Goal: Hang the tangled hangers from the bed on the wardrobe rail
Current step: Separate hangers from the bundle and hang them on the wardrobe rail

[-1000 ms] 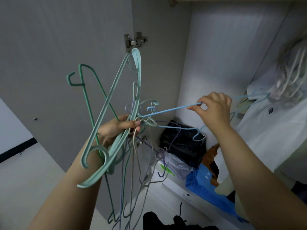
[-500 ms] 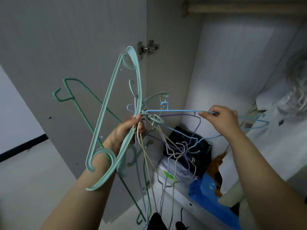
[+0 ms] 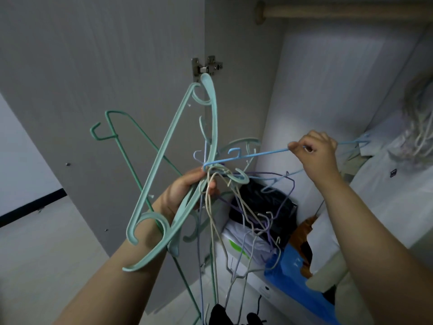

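Grey wardrobe panels fill the view, with an open door (image 3: pixel 93 66) at the left, a metal hinge (image 3: pixel 206 65) at twelve o'clock, and a pale wooden wardrobe rail (image 3: pixel 339 11) running across the top from one to two o'clock. Nothing hangs on the visible stretch of rail.

At the centre, the left hand (image 3: pixel 185 193) grips a tangled bundle of hangers (image 3: pixel 210 184) where their necks cross. Two broad mint plastic hangers (image 3: pixel 168 160) fan up and down from the fist, a dark green wire hanger (image 3: pixel 121 137) juts toward ten o'clock, and thin cream and lilac wire hangers (image 3: pixel 246 219) dangle toward six o'clock.

At two o'clock from the bundle, the right hand (image 3: pixel 316 151) pinches the bar of a light blue wire hanger (image 3: pixel 246 156), which stretches from the knot out past the fist toward three o'clock. Its hook end looks caught in the bundle.

Below, on the wardrobe floor, sit a black bag (image 3: pixel 264 200) and a blue plastic bag (image 3: pixel 293 277). White clothing (image 3: pixel 386 195) hangs at three o'clock.

These hangers are likely light. The wire ones are springy and snag easily on each other's hooks, so the best hold is on a straight bar, steering the hook out instead of tugging. The plastic ones are stiffer and smooth.
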Tool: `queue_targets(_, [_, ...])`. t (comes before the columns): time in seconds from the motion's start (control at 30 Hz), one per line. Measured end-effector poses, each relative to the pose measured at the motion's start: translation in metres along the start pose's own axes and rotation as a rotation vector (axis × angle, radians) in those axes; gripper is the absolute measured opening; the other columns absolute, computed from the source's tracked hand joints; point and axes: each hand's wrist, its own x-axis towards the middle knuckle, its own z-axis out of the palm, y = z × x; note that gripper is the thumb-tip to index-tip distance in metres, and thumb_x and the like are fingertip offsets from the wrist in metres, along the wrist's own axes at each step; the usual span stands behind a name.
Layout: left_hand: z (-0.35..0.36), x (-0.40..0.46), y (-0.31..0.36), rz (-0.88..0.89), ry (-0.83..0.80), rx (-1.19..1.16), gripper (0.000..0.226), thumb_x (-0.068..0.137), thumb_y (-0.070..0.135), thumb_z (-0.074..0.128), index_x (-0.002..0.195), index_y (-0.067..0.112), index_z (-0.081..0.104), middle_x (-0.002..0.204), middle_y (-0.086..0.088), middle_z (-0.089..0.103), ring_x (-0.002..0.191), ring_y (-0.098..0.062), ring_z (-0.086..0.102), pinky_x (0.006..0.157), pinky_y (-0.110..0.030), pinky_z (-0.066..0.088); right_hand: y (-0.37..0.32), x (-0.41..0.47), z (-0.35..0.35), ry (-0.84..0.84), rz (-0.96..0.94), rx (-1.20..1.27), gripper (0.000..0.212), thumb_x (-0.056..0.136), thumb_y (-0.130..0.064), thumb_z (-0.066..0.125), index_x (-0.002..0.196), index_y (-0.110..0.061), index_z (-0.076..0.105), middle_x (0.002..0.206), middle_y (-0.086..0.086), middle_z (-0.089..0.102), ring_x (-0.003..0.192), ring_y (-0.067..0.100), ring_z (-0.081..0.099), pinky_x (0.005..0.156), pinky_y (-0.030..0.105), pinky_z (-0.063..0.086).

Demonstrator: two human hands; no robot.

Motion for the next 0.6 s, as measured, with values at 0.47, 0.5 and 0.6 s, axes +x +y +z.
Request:
queue_targets(0.47, [0.01, 0.006, -0.001, -0.045, 0.258, 0.317, 0.014, 0.08, 0.0, 0.057, 0.079, 0.004, 0.07, 0.05, -0.002, 0.06, 0.041, -0.009, 0.055, 0.043, -0.018, 0.046, -0.013, -0.014, 0.023, -0.014, -0.02, 0.165, 0.039, 0.08, -0.027, 0.048, 0.049, -0.003, 0.047, 0.06, 0.002, 0.045, 0.071, 0.01, 0.037, 0.078, 0.035, 0.026])
queue_targets(0.5, [0.011, 0.008, -0.003, -0.044, 0.276, 0.28, 0.017, 0.082, 0.001, 0.058, 0.076, 0.009, 0.071, 0.051, 0.0, 0.061, 0.042, -0.008, 0.057, 0.043, -0.018, 0.047, -0.015, -0.013, 0.026, -0.02, -0.004, 0.153, 0.042, 0.082, -0.031, 0.048, 0.051, -0.003, 0.05, 0.064, 0.003, 0.048, 0.074, 0.013, 0.04, 0.078, 0.032, 0.024])
queue_targets(0.6, [0.011, 0.014, -0.005, -0.109, 0.279, 0.041, 0.022, 0.087, 0.011, 0.059, 0.068, 0.012, 0.07, 0.055, -0.001, 0.059, 0.044, -0.01, 0.059, 0.046, -0.02, 0.051, -0.026, -0.011, 0.033, -0.064, -0.017, 0.006, 0.054, 0.091, -0.045, 0.036, 0.07, -0.003, 0.064, 0.084, 0.008, 0.06, 0.087, 0.024, 0.049, 0.085, 0.03, 0.025])
